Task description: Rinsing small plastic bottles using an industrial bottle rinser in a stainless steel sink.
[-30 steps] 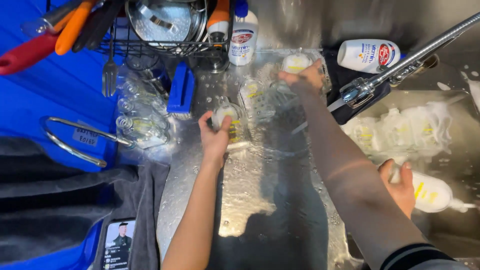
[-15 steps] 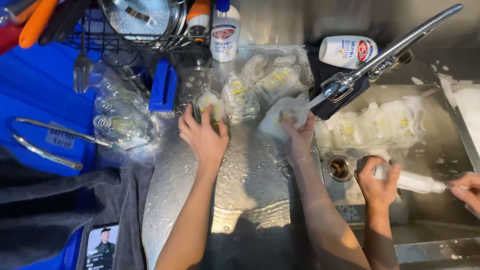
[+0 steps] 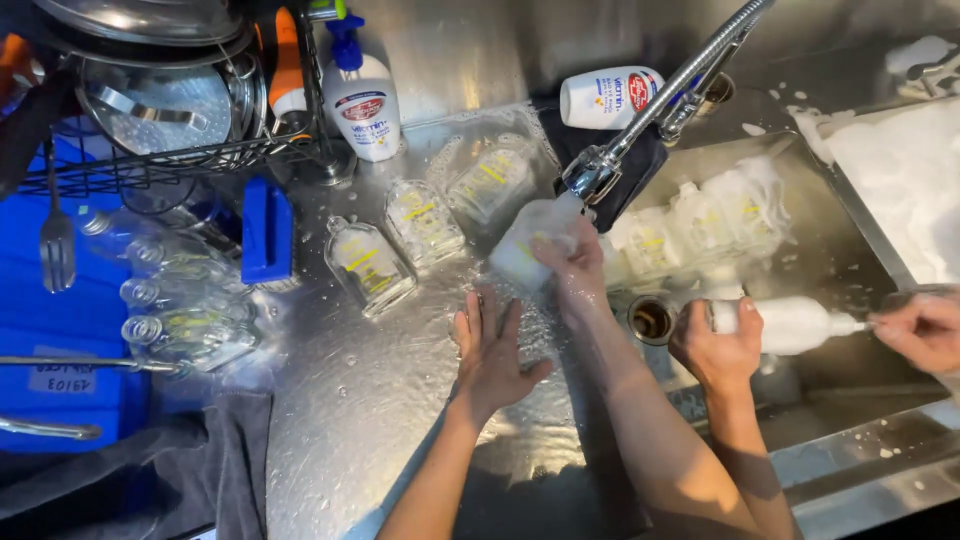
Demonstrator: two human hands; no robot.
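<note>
My left hand (image 3: 490, 355) lies flat, fingers spread, on the wet steel counter (image 3: 350, 400) and holds nothing. My right hand (image 3: 572, 262) grips a foam-covered glass bottle (image 3: 522, 252) at the sink's left edge, just below the faucet head (image 3: 592, 172). Three clear flat glass bottles with yellow print (image 3: 368, 265) (image 3: 424, 222) (image 3: 490, 180) lie on the counter beyond my left hand. Several soapy bottles (image 3: 700, 215) lie in the sink.
A co-worker's hand (image 3: 715, 345) holds a foamy bottle (image 3: 790, 325) over the sink while the other hand (image 3: 925, 330) works a brush handle. A pump soap bottle (image 3: 358, 95), a lying white bottle (image 3: 610, 97), a dish rack (image 3: 150, 150), more clear bottles (image 3: 185, 300) and a dark towel (image 3: 200, 470) surround the counter.
My left hand has let go of the bottle on the counter and drawn back to lie flat. My right hand has moved its soapy bottle closer under the faucet.
</note>
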